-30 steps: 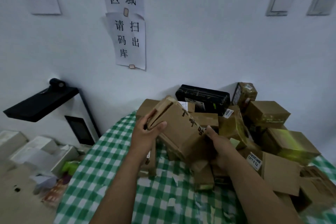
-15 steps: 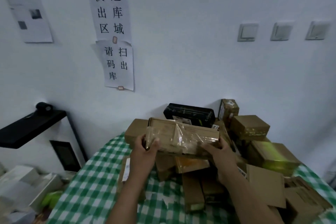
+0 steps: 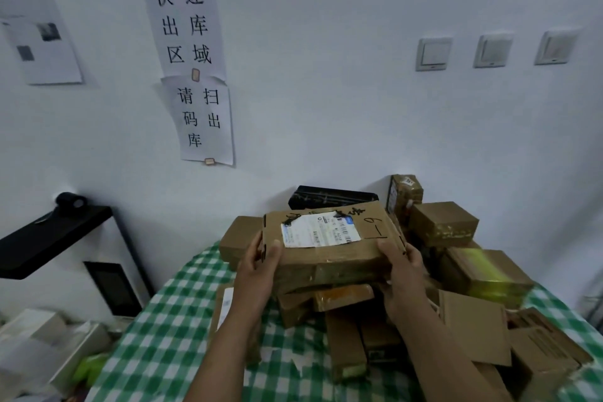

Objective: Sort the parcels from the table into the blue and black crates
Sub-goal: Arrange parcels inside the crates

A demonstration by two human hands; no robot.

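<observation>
Left hand [image 3: 257, 266] and right hand [image 3: 403, 271] grip labelled cardboard parcel [image 3: 329, 243] at opposite ends, above parcel pile [image 3: 456, 271] on desk [image 3: 169, 330].

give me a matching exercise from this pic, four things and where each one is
1 labelled parcel
2 black parcel
3 wall switches
4 checked tablecloth

a on the wall, upper right
b gripped between left hand and right hand
c at the back of the parcel pile, by the wall
d spread under that pile

Pairs: 1-b, 2-c, 3-a, 4-d
</observation>
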